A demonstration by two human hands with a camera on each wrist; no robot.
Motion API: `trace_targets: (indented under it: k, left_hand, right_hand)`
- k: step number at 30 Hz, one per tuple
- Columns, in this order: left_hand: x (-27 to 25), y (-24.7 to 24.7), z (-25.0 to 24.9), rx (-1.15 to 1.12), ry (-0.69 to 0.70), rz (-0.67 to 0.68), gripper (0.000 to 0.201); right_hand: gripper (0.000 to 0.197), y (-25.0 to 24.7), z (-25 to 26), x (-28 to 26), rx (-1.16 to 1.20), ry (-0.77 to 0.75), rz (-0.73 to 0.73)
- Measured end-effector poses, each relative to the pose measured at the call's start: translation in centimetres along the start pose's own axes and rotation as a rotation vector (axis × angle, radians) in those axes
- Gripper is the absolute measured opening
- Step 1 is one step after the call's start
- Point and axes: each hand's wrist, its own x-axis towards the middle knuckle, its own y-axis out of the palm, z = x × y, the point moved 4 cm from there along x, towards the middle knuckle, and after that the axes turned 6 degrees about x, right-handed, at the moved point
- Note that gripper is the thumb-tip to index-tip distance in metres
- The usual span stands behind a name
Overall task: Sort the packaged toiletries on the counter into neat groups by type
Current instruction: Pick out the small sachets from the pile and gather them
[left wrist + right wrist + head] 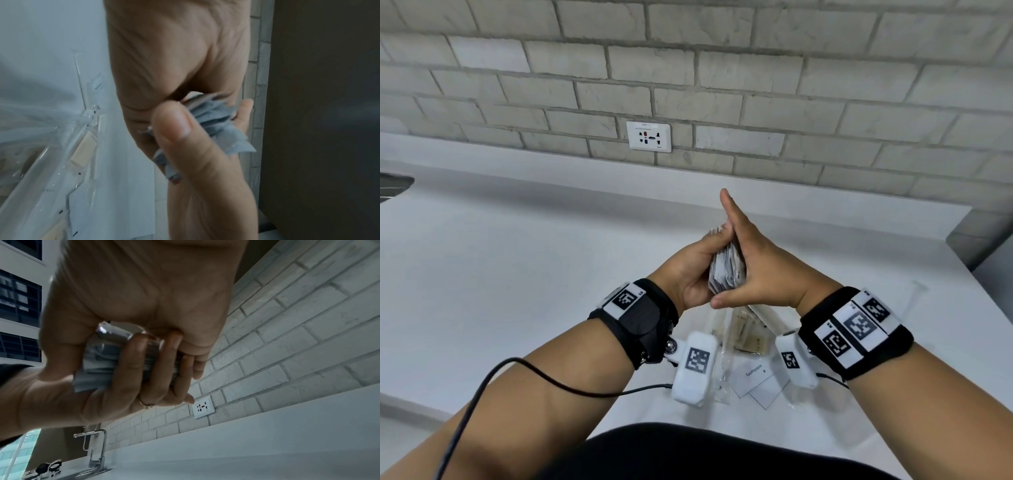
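1. A white counter (pixel 517 274) is backed by a pale brick wall (pixel 756 85), in which a white wall socket (pixel 649 136) is set.
2. A stack of flat sachets (pixel 724 270) is held above the counter, in front of the socket.
3. The stack is gripped by the left hand (pixel 688 270), thumb on one face and fingers curled round the other.
4. The right hand (pixel 760 270) is pressed flat against the stack's other side, fingers extended and nothing gripped.
5. Much of the stack is hidden between the palms.
6. Nearer the person than the socket, clear-wrapped combs (pixel 748 337) and white toothpaste packets (pixel 753 375) lie below the wrists, partly covered by the wrist cameras.
7. A tap (pixel 96 449) is seen farther along the counter.
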Motion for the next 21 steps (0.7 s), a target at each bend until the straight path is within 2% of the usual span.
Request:
trace_targets:
  k: [2, 6, 10, 15, 21]
  left_hand:
    - [-0.05, 0.03, -0.01, -0.015, 0.011, 0.01, 0.025]
    - [-0.21, 0.38, -0.24, -0.009, -0.002, 0.035, 0.032]
    - [-0.19, 0.32, -0.22, 0.004, -0.02, 0.027, 0.023]
    - [-0.31, 0.44, 0.07, 0.006, -0.067, -0.005, 0.029]
    - [-0.41, 0.88, -0.29, -0.013, -0.036, 0.023, 0.026]
  right_hand:
    - [0.148, 0.03, -0.11, 0.05, 0.024, 0.017, 0.022]
    - [0.143, -0.08, 0.4, -0.15, -0.011, -0.02, -0.009]
    - [0.146, 0.2, 0.33, -0.11, -0.002, 0.002, 0.022]
    - [0.133, 0.63, 0.18, -0.02, -0.035, -0.018, -0.012]
    - [0.129, 0.35, -0.11, -0.22, 0.053, -0.02, -0.03]
